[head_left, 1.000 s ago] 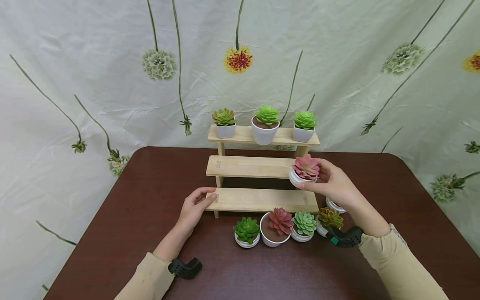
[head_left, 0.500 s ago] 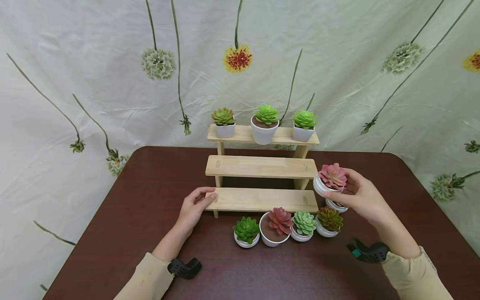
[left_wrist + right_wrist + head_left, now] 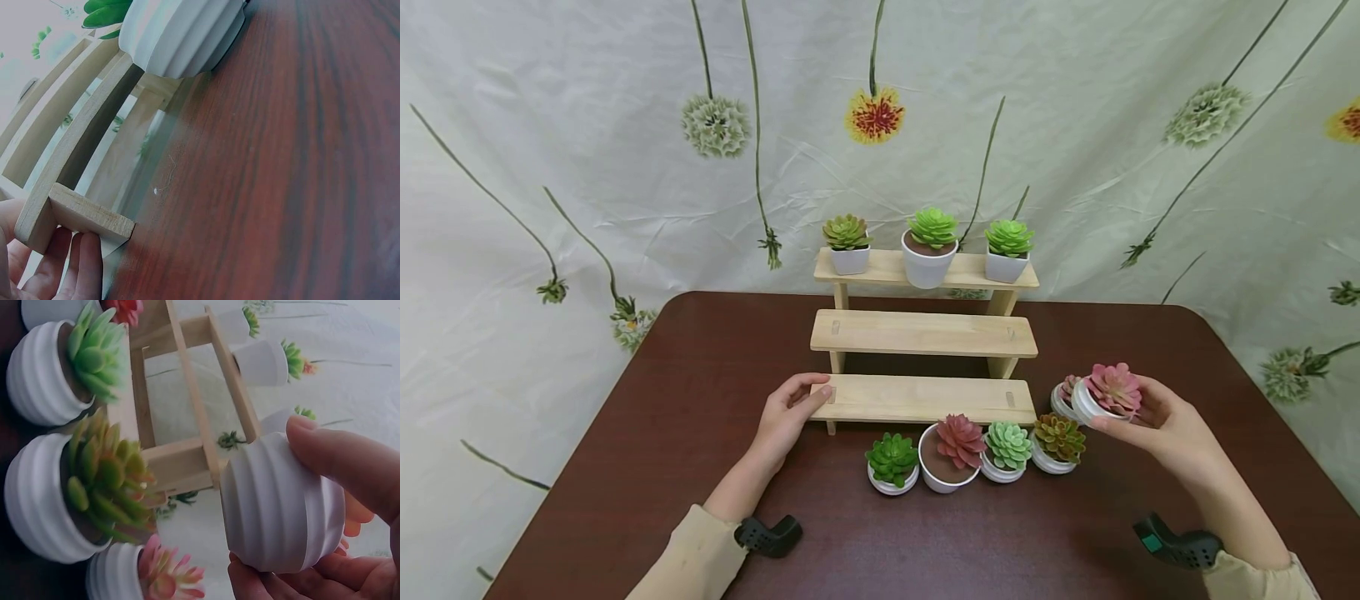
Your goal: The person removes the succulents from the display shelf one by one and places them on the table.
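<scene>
My right hand holds a pink potted succulent by its ribbed white pot, thumb on one side and fingers on the other. The pot tilts and overlaps a smaller pink succulent behind it in the head view. My left hand grips the left end of the lowest shelf of a three-tier wooden plant stand, thumb on top. In the left wrist view, its fingers curl beneath the shelf end. The middle shelf and lowest shelf are bare.
On the top shelf stand three green succulents in white pots. Along the stand's front sit a dark green succulent, a red one, a pale green one and a brownish one. A flowered cloth hangs behind the table.
My right hand has carried the pink succulent from beside the middle shelf rightward and toward me, away from the stand. My left hand stays at the lowest shelf's end.
</scene>
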`<state>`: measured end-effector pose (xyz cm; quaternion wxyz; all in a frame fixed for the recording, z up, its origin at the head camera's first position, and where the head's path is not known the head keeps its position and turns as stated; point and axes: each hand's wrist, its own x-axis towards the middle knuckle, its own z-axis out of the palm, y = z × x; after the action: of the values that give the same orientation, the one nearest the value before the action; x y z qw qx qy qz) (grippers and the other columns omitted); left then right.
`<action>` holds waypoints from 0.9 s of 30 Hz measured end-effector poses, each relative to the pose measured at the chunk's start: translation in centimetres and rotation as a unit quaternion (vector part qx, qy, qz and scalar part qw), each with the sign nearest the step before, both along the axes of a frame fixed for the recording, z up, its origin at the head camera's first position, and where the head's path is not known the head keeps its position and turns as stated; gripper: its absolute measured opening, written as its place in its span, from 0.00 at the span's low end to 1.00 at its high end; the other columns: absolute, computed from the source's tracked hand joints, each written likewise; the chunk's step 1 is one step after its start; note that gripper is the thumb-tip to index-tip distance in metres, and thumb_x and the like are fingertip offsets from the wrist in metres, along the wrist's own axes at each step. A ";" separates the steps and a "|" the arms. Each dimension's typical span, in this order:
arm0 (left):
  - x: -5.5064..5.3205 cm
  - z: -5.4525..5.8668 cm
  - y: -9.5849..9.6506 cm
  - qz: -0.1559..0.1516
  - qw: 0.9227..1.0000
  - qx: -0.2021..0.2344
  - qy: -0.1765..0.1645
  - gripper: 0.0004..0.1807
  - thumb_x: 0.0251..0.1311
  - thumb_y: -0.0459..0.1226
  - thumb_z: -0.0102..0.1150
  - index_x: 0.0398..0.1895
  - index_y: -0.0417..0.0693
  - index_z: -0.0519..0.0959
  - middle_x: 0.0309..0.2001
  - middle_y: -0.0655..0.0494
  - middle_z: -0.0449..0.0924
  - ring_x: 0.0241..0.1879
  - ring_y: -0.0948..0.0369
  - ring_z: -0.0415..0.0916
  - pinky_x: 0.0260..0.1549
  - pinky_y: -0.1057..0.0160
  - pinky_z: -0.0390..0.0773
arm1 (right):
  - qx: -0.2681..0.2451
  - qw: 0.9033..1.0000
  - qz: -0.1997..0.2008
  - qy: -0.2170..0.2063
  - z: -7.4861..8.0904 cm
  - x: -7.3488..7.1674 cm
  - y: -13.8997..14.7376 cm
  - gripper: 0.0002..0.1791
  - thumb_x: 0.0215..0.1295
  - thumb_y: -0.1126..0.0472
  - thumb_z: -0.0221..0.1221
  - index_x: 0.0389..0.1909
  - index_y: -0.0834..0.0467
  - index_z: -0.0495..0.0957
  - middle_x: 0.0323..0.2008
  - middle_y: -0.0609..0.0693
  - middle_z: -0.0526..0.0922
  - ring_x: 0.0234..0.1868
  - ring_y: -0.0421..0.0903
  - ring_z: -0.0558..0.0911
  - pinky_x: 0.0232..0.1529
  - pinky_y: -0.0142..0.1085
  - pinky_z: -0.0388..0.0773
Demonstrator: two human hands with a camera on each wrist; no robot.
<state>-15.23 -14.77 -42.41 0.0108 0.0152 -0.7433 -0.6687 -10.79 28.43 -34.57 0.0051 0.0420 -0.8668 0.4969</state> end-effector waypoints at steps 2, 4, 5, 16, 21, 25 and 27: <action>0.0 0.0 0.0 0.000 1.000 -0.002 0.000 0.16 0.56 0.38 0.58 0.47 0.41 0.75 0.45 0.48 0.74 0.40 0.61 0.71 0.37 0.69 0.69 | 0.001 1.000 -0.006 -0.004 -0.5 0.3 0.5 0.27 0.53 0.61 0.63 0.54 0.59 0.65 0.40 0.40 0.77 0.39 0.32 0.76 0.35 0.28 0.74; -0.3 -0.6 -0.2 -0.001 1.000 0.000 0.000 0.16 0.56 0.38 0.58 0.47 0.41 0.75 0.45 0.48 0.74 0.40 0.61 0.71 0.37 0.69 0.69 | 0.001 1.000 -0.014 -0.011 -1.0 0.5 0.9 0.28 0.53 0.60 0.63 0.55 0.59 0.64 0.40 0.40 0.77 0.40 0.32 0.76 0.35 0.28 0.74; -0.5 -0.9 -0.3 -0.001 1.000 0.003 0.000 0.16 0.56 0.38 0.59 0.47 0.42 0.75 0.45 0.48 0.74 0.40 0.61 0.71 0.38 0.69 0.69 | -0.003 1.000 -0.022 -0.012 -1.3 0.6 1.0 0.29 0.53 0.61 0.63 0.55 0.60 0.64 0.40 0.40 0.77 0.39 0.32 0.76 0.34 0.28 0.74; -1.3 -2.9 -0.7 -0.002 1.000 0.007 0.014 0.20 0.51 0.47 0.62 0.46 0.47 0.76 0.44 0.51 0.75 0.41 0.59 0.72 0.39 0.68 0.70 | 0.030 0.996 -0.059 -0.059 -3.8 1.5 3.1 0.31 0.53 0.53 0.63 0.55 0.56 0.61 0.42 0.41 0.75 0.40 0.30 0.75 0.34 0.29 0.73; -1.3 -2.9 -0.7 0.001 1.000 0.007 0.016 0.20 0.50 0.48 0.62 0.45 0.49 0.76 0.44 0.52 0.75 0.41 0.59 0.72 0.38 0.67 0.70 | 0.044 0.995 -0.073 -0.059 -5.0 1.6 3.8 0.33 0.52 0.53 0.64 0.56 0.59 0.60 0.43 0.42 0.74 0.39 0.26 0.74 0.34 0.27 0.73; -1.3 -2.9 -0.7 0.002 1.000 0.007 0.014 0.20 0.50 0.48 0.62 0.45 0.49 0.76 0.44 0.53 0.75 0.42 0.60 0.72 0.38 0.68 0.70 | 0.050 0.994 -0.079 -0.055 -5.2 1.9 3.5 0.35 0.52 0.55 0.64 0.56 0.64 0.59 0.42 0.44 0.75 0.37 0.25 0.73 0.33 0.26 0.72; -1.3 -2.9 -0.7 0.000 1.000 0.008 0.016 0.20 0.50 0.48 0.62 0.45 0.48 0.76 0.45 0.52 0.75 0.42 0.60 0.72 0.39 0.68 0.70 | 0.057 0.993 -0.085 -0.056 -5.3 2.0 3.4 0.35 0.52 0.55 0.64 0.56 0.64 0.60 0.42 0.47 0.75 0.37 0.24 0.72 0.32 0.26 0.72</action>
<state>-16.49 -15.50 -45.29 0.0226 0.0052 -0.7375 -0.6749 -8.79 31.78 -39.88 -0.0040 -0.0595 -0.8929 0.4463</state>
